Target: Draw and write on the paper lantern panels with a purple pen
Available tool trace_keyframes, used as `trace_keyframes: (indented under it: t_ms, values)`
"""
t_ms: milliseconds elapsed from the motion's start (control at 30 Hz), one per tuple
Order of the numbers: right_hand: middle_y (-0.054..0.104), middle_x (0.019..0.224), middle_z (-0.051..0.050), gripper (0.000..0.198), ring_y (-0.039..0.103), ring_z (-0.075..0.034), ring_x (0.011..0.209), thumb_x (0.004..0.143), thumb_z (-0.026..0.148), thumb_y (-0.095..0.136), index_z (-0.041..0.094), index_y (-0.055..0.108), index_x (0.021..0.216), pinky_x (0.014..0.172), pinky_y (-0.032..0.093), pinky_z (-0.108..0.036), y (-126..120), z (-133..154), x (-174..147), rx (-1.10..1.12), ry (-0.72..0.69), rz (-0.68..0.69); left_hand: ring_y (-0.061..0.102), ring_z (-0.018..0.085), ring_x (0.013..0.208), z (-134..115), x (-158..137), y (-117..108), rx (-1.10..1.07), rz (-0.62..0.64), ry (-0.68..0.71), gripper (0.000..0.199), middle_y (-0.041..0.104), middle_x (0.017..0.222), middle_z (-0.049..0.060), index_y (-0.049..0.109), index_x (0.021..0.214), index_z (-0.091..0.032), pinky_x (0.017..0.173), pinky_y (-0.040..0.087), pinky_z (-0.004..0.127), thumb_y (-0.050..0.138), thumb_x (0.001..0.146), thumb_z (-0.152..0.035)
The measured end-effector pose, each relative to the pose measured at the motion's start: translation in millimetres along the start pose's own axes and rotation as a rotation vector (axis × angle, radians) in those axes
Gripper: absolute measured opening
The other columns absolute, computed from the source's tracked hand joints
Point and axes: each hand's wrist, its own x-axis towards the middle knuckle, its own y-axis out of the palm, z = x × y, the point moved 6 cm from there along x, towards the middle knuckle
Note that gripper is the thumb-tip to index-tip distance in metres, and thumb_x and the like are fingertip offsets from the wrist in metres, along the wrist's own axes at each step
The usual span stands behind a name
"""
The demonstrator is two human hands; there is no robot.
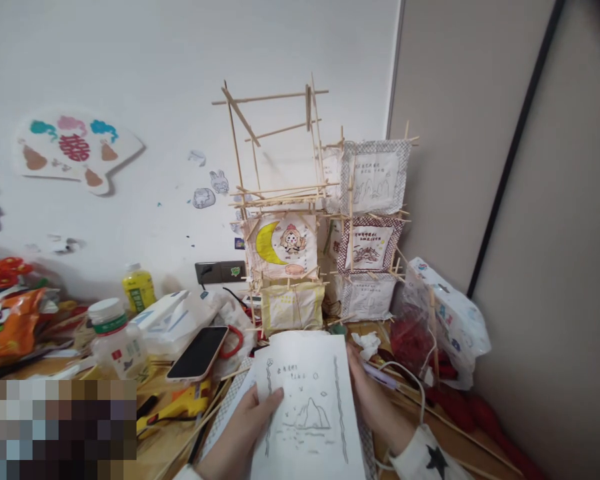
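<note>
Holding between left hand [253,420] and right hand [364,387], white paper [307,393]: wavy borders [340,413], mountain sketch [314,416]

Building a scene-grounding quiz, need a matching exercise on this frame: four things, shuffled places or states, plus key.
1. drawn sheet
2. phone
3. glue gun
4. crescent-moon picture

A. lies just below the phone in the picture
B. mounted on the stick frame
C. held by the left grip, with the right grip at its right edge
D. dark screen facing up

Pairs: 1-C, 2-D, 3-A, 4-B
</note>
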Motion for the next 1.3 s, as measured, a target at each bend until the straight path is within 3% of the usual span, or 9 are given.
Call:
trace_keyframes:
  t_ms: [167,400,533,733,833,933,1000,1100,1300]
  values:
    - [0.062,0.084,-0.002,0.041,0.060,-0.021,0.079,0.077,0.059,0.054,0.023,0.053,0.094,0.072,0.046,-0.033,-8.1,-11.2,6.9,0.000,0.028,-0.020,0.063,0.031,0.096,-5.8,-1.0,-8.2,0.087,-0.121,0.011,0.044,0.070,0.097,0.013,0.059,0.101,-0.013,0.082,0.051,0.038,0.078,0.064,-0.029]
    - [0.057,0.084,0.000,0.026,0.055,-0.019,0.080,0.072,0.027,0.060,0.021,0.049,0.095,0.073,0.043,-0.029,-17.0,-13.3,10.0,-0.240,-0.055,-0.027,0.065,0.033,0.089,-0.2,-5.0,-5.4,0.241,0.133,-0.099,0.069,0.069,0.094,0.016,0.050,0.113,-0.014,0.067,0.053,0.037,0.080,0.057,-0.041]
    - [0.054,0.085,-0.001,0.026,0.053,-0.019,0.078,0.074,0.026,0.058,0.021,0.048,0.097,0.073,0.042,-0.030,-22.3,-1.8,10.0,-0.471,-0.150,-0.084,0.066,0.029,0.080,-8.0,-6.7,-16.3,0.614,0.182,-0.098,0.048,0.070,0.086,0.011,0.059,0.092,-0.014,0.061,0.051,0.032,0.072,0.062,-0.050]
    - [0.058,0.103,-0.010,0.023,0.053,-0.023,0.096,0.087,0.033,0.044,0.020,0.052,0.105,0.086,0.041,-0.038,-13.9,48.9,-3.0,-0.611,-0.335,-0.252,0.061,0.024,0.071,-8.7,-4.0,-16.2,0.806,0.125,-0.017,0.025,0.067,0.067,0.002,0.061,0.069,-0.017,0.054,0.045,0.025,0.075,0.057,-0.035]
    - [0.061,0.093,-0.008,0.019,0.055,-0.022,0.090,0.086,0.030,0.045,0.021,0.061,0.091,0.082,0.043,-0.036,18.3,67.0,-17.4,-0.639,-0.411,-0.100,0.059,0.021,0.067,-1.6,-1.2,-9.9,0.895,0.096,0.054,0.023,0.066,0.066,0.001,0.060,0.070,-0.016,0.053,0.042,0.024,0.069,0.062,-0.035]
    - [0.062,0.070,-0.004,0.019,0.058,-0.017,0.069,0.082,0.027,0.050,0.019,0.060,0.067,0.064,0.046,-0.029,62.1,44.6,-31.8,-0.537,-0.213,0.343,0.055,0.019,0.060,3.7,1.3,-5.9,1.001,0.088,0.103,0.020,0.062,0.061,0.001,0.057,0.065,-0.015,0.048,0.037,0.023,0.062,0.067,-0.035]
    - [0.059,0.061,-0.001,0.016,0.052,-0.012,0.051,0.080,0.027,0.051,0.018,0.057,0.068,0.049,0.042,-0.023,77.3,13.0,-41.7,-0.404,0.057,0.529,0.052,0.017,0.057,4.1,2.5,-5.7,1.077,0.085,0.136,0.019,0.059,0.058,0.000,0.054,0.062,-0.016,0.048,0.034,0.024,0.058,0.069,-0.033]
    - [0.055,0.053,0.005,0.011,0.044,-0.007,0.040,0.074,0.026,0.057,0.019,0.049,0.072,0.040,0.034,-0.017,73.2,-26.3,-45.7,-0.263,0.293,0.476,0.052,0.018,0.060,0.2,2.4,-6.5,1.172,0.101,0.192,0.016,0.060,0.063,0.002,0.054,0.065,-0.016,0.052,0.035,0.025,0.055,0.069,-0.031]
    - [0.051,0.050,0.007,0.021,0.041,-0.005,0.039,0.071,0.030,0.063,0.019,0.044,0.068,0.038,0.031,-0.015,59.3,-39.9,-40.7,-0.237,0.314,0.382,0.057,0.022,0.073,-6.5,-5.6,-1.3,1.247,0.259,0.242,0.022,0.065,0.081,0.004,0.059,0.082,-0.017,0.064,0.041,0.027,0.062,0.062,-0.027]
